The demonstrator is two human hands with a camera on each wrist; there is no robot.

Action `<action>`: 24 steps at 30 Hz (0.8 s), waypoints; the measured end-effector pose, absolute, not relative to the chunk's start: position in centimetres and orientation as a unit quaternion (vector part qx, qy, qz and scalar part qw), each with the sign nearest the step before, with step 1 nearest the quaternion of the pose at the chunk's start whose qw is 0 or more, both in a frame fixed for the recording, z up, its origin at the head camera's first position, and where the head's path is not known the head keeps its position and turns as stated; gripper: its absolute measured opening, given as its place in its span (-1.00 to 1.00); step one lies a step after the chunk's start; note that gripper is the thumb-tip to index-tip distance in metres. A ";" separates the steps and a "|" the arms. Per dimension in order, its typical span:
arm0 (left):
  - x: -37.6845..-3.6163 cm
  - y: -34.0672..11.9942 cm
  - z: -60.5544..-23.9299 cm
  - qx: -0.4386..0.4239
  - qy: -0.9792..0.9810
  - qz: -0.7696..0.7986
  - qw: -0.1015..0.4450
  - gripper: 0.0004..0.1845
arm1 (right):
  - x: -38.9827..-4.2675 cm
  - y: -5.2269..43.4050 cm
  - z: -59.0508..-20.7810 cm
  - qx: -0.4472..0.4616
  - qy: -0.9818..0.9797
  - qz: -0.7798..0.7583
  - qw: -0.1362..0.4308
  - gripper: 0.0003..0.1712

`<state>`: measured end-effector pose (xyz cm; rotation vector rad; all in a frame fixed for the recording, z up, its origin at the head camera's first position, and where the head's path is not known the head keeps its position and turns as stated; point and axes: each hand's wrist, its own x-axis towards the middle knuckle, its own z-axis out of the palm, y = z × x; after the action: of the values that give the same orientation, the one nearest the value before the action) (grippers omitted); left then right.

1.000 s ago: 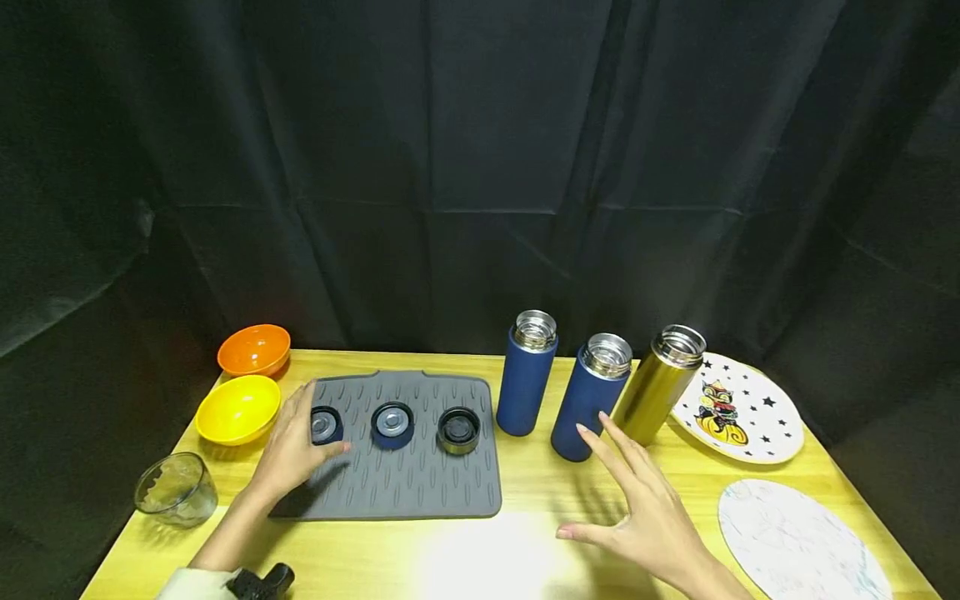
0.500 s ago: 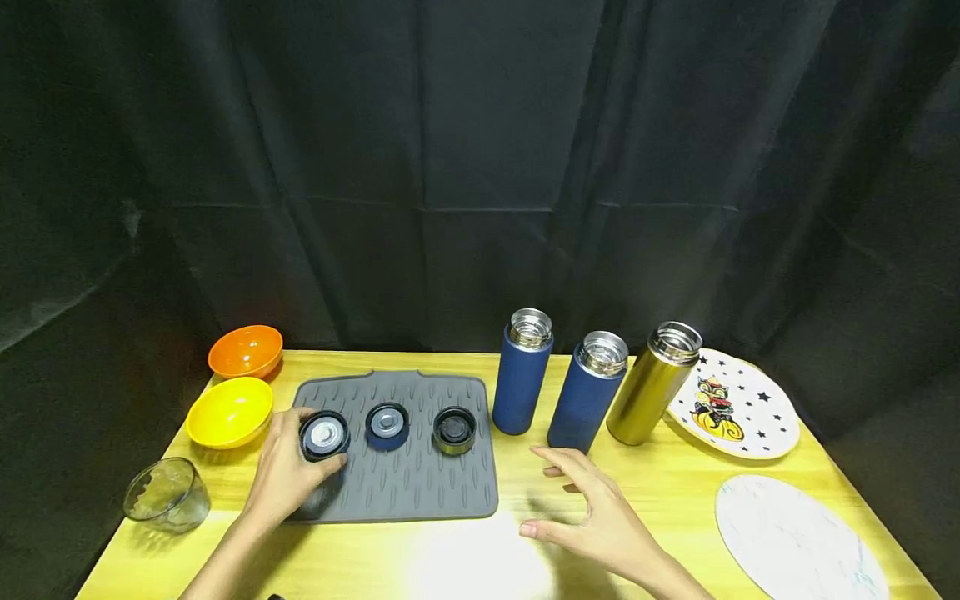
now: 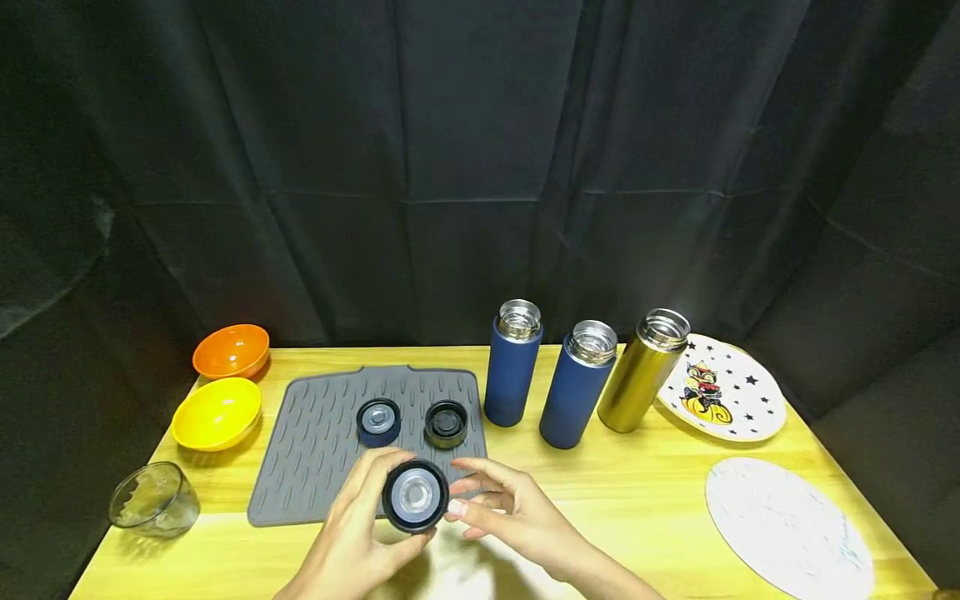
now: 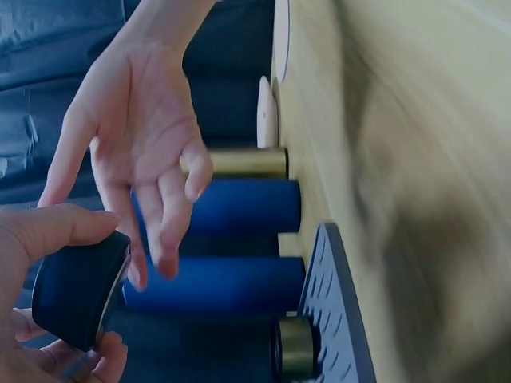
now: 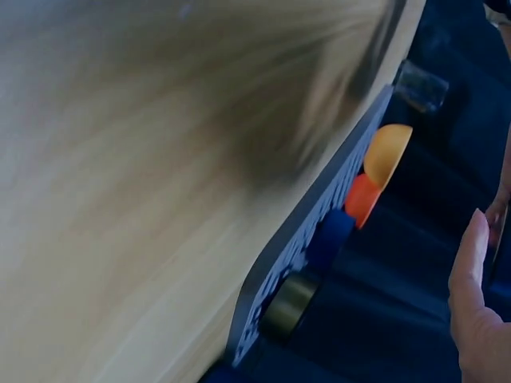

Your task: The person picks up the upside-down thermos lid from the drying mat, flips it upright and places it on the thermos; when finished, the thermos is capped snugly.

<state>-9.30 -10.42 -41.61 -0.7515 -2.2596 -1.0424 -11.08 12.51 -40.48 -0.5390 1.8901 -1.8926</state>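
I am holding a dark blue lid [image 3: 415,497] up over the front edge of the gray mat [image 3: 315,450], my left hand [image 3: 352,542] gripping it with curled fingers. My right hand [image 3: 517,518] is hovering just beside it with loose fingers, holding nothing. 2 more lids [image 3: 378,420] are sitting on the mat, and 3 bottles [image 3: 512,367] are standing on the worktop [image 3: 645,500].

From my feed it's a yellow wooden table [image 3: 637,500]. Grey mat [image 3: 315,450] sits around 9 o'clock, orange bowl [image 3: 231,351], yellow bowl [image 3: 217,412] and a glass [image 3: 153,500] further left. Two blue flasks [image 3: 512,362] [image 3: 577,383] and a gold flask [image 3: 642,371] stand at 12, two plates [image 3: 723,389] [image 3: 787,529] at 3.
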 end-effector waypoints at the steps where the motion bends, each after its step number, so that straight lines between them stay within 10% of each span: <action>1: -9.2 -10.1 -41.7 -0.288 -0.833 -0.385 0.272 -0.15 | -11.0 12.3 -40.5 -0.193 0.665 -0.689 0.215 -0.35; 17: -7.2 -7.8 -41.9 -0.238 -0.876 -0.377 0.182 -0.16 | -10.1 11.3 -41.1 -0.174 0.604 -0.738 0.243 -0.51; 24: -7.4 -8.0 -41.2 -0.136 -0.805 -0.578 0.001 -0.20 | -9.2 11.6 -41.0 -0.220 0.717 -0.656 0.081 -0.57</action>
<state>-7.40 -8.00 -41.21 -0.4272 -2.5259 -1.8145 -9.24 11.56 -40.97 -0.6579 2.1448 -1.9617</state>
